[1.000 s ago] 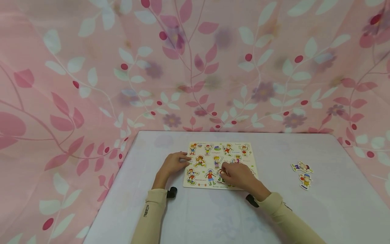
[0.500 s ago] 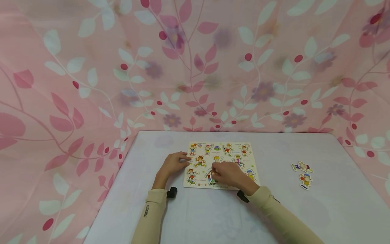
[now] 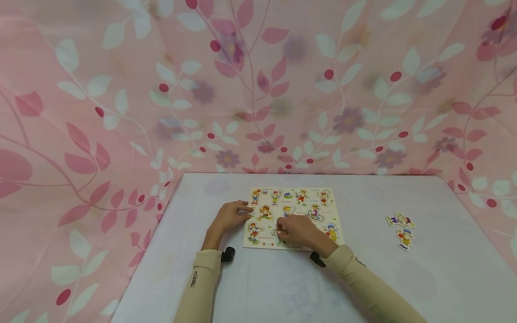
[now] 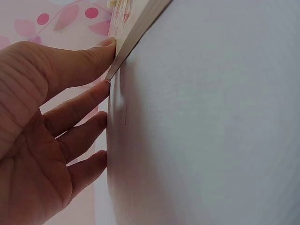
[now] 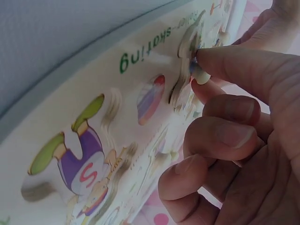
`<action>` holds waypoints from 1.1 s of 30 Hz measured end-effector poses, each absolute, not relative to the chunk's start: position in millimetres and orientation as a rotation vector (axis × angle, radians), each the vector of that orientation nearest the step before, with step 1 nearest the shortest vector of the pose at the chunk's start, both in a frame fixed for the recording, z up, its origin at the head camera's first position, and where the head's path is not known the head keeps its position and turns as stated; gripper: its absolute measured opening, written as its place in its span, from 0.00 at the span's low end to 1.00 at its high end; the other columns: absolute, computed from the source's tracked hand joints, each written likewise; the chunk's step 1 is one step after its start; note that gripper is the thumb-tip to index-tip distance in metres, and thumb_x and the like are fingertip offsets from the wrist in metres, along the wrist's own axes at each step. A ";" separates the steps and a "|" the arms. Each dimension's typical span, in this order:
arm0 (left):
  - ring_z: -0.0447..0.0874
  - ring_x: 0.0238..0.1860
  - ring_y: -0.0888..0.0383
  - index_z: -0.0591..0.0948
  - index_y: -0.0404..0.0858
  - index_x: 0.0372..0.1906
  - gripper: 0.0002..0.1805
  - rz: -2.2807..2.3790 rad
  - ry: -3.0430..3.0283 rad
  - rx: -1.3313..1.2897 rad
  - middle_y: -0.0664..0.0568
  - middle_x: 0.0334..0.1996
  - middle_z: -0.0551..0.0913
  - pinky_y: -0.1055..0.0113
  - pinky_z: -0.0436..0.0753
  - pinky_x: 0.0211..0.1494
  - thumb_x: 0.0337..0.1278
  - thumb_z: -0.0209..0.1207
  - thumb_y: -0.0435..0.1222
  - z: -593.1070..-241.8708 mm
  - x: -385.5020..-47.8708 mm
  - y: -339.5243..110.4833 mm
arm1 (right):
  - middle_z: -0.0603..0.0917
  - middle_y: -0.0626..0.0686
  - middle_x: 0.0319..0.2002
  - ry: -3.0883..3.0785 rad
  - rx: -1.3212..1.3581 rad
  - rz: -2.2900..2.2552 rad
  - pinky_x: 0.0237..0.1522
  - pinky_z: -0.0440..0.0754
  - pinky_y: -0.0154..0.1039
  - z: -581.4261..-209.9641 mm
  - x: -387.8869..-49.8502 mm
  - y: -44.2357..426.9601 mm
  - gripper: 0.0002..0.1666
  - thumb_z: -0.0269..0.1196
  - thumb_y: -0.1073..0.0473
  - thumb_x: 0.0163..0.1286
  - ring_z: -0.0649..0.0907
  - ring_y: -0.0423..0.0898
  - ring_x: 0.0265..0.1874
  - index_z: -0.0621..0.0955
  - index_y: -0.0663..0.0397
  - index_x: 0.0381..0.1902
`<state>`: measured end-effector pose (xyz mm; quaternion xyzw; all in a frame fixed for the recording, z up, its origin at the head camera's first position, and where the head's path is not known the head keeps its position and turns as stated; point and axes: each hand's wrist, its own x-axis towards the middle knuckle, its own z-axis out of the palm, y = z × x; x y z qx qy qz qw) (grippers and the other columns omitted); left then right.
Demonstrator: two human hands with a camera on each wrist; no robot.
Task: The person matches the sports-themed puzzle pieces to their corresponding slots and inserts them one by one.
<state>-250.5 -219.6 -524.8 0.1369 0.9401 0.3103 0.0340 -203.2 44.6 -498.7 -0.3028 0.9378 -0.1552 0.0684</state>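
A pale puzzle board (image 3: 329,211) printed with sports words lies on the table, holding several cut-out figures. My left hand (image 3: 232,216) rests at its left edge. In the left wrist view the thumb touches the board's edge and the other fingertips touch the table, fairly straight. My right hand (image 3: 300,231) is over the board's lower middle. Thumb and index finger pinch the small knob (image 5: 201,76) of a figure puzzle piece, near the "Roller-skating" lettering. The piece sits at the board's surface, mostly hidden by the hand; I cannot tell whether it is seated.
Two loose figure pieces lie to the right of the board: one in purple trousers (image 3: 400,220) on its side, one in yellow (image 3: 405,239). The white-covered table (image 3: 363,193) meets a pink floral curtain (image 3: 258,89) at the back and sides.
My right hand has moved left along the board's lower row with the piece, uncovering the figures at the right. My left hand has stayed at the board's left edge.
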 end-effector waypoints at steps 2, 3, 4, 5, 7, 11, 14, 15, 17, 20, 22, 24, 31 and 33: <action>0.70 0.67 0.48 0.89 0.45 0.46 0.12 0.947 2.889 0.418 0.50 0.58 0.81 0.49 0.65 0.70 0.56 0.69 0.39 -524.8 -251.2 -219.8 | 0.70 0.39 0.17 2.815 -0.923 -0.470 0.20 0.66 0.34 -499.6 -204.3 43.7 0.06 0.66 0.52 0.65 0.68 0.37 0.18 0.79 0.43 0.31; 0.70 0.67 0.48 0.89 0.45 0.46 0.12 0.944 2.889 0.417 0.50 0.58 0.81 0.49 0.65 0.70 0.56 0.69 0.39 -524.3 -251.3 -219.9 | 0.70 0.39 0.17 2.811 -0.924 -0.467 0.20 0.66 0.34 -500.1 -204.8 43.4 0.06 0.66 0.52 0.65 0.68 0.36 0.18 0.79 0.42 0.32; 0.70 0.67 0.48 0.89 0.45 0.46 0.12 0.944 2.889 0.415 0.50 0.58 0.81 0.49 0.65 0.70 0.56 0.69 0.39 -523.7 -251.0 -219.8 | 0.71 0.39 0.17 2.808 -0.924 -0.472 0.20 0.66 0.34 -500.5 -205.0 43.1 0.06 0.66 0.52 0.65 0.69 0.37 0.19 0.80 0.43 0.32; 0.70 0.67 0.48 0.89 0.45 0.46 0.12 0.947 2.892 0.418 0.50 0.58 0.81 0.49 0.65 0.70 0.56 0.69 0.39 -523.3 -250.8 -219.7 | 0.71 0.39 0.18 2.806 -0.927 -0.476 0.20 0.66 0.34 -501.2 -205.2 43.0 0.06 0.66 0.52 0.66 0.69 0.37 0.19 0.80 0.43 0.32; 0.71 0.67 0.48 0.89 0.45 0.46 0.12 0.952 2.896 0.418 0.50 0.58 0.81 0.49 0.65 0.70 0.55 0.69 0.39 -522.6 -250.6 -219.5 | 0.71 0.39 0.19 2.804 -0.923 -0.484 0.21 0.67 0.34 -501.7 -205.4 42.9 0.06 0.66 0.51 0.66 0.69 0.37 0.20 0.80 0.43 0.33; 0.70 0.67 0.47 0.90 0.45 0.45 0.12 0.963 2.895 0.420 0.50 0.58 0.82 0.50 0.65 0.70 0.55 0.69 0.38 -523.0 -250.7 -219.1 | 0.72 0.39 0.20 2.805 -0.903 -0.502 0.22 0.68 0.35 -500.9 -204.0 44.9 0.05 0.66 0.51 0.65 0.70 0.38 0.20 0.80 0.42 0.33; 0.71 0.67 0.46 0.90 0.45 0.45 0.12 0.958 2.896 0.425 0.49 0.58 0.82 0.49 0.65 0.70 0.55 0.69 0.38 -523.9 -250.7 -219.0 | 0.72 0.39 0.20 2.805 -0.883 -0.534 0.23 0.69 0.37 -497.0 -201.8 48.7 0.06 0.67 0.50 0.66 0.71 0.38 0.20 0.81 0.42 0.35; 0.71 0.67 0.46 0.90 0.45 0.45 0.11 0.955 2.897 0.427 0.49 0.58 0.82 0.49 0.66 0.70 0.55 0.69 0.38 -523.7 -250.6 -219.0 | 0.73 0.39 0.21 2.804 -0.876 -0.549 0.23 0.69 0.37 -495.1 -201.1 50.4 0.06 0.67 0.49 0.66 0.71 0.38 0.20 0.81 0.42 0.35; 0.71 0.67 0.46 0.90 0.45 0.45 0.11 0.950 2.900 0.433 0.49 0.57 0.82 0.49 0.66 0.70 0.55 0.69 0.38 -522.8 -250.2 -218.8 | 0.73 0.39 0.21 2.805 -0.850 -0.578 0.22 0.69 0.37 -490.7 -200.2 54.1 0.07 0.67 0.49 0.66 0.72 0.39 0.20 0.81 0.42 0.37; 0.71 0.67 0.46 0.90 0.44 0.45 0.11 0.953 2.904 0.435 0.49 0.58 0.82 0.48 0.65 0.70 0.55 0.69 0.38 -521.9 -249.6 -218.7 | 0.73 0.39 0.19 2.811 -0.807 -0.607 0.21 0.68 0.36 -483.1 -198.8 61.1 0.08 0.66 0.49 0.67 0.71 0.38 0.18 0.81 0.42 0.39; 0.71 0.67 0.45 0.90 0.44 0.45 0.11 0.959 2.901 0.442 0.48 0.58 0.82 0.48 0.65 0.69 0.56 0.69 0.38 -522.5 -249.4 -219.1 | 0.73 0.39 0.17 2.826 -0.780 -0.618 0.19 0.66 0.35 -478.4 -197.6 66.3 0.07 0.66 0.49 0.67 0.71 0.38 0.16 0.81 0.42 0.40; 0.71 0.66 0.44 0.90 0.44 0.45 0.12 0.962 2.907 0.457 0.47 0.58 0.82 0.47 0.66 0.69 0.56 0.69 0.38 -523.5 -249.3 -219.4 | 0.72 0.39 0.16 2.843 -0.754 -0.627 0.17 0.64 0.34 -474.2 -195.6 71.8 0.07 0.66 0.49 0.67 0.70 0.37 0.15 0.82 0.41 0.41; 0.73 0.64 0.43 0.89 0.42 0.45 0.12 0.946 2.945 0.503 0.46 0.56 0.82 0.46 0.68 0.67 0.55 0.68 0.37 -524.1 -248.3 -219.4 | 0.71 0.39 0.17 2.895 -0.725 -0.634 0.18 0.64 0.34 -466.3 -185.5 90.7 0.08 0.67 0.49 0.66 0.69 0.37 0.16 0.82 0.41 0.40; 0.73 0.65 0.44 0.89 0.42 0.45 0.12 0.948 2.933 0.489 0.46 0.57 0.82 0.46 0.67 0.68 0.55 0.68 0.37 -523.2 -248.2 -219.0 | 0.71 0.39 0.17 2.906 -0.717 -0.638 0.19 0.65 0.34 -466.2 -182.8 95.7 0.08 0.67 0.50 0.66 0.69 0.37 0.16 0.82 0.42 0.39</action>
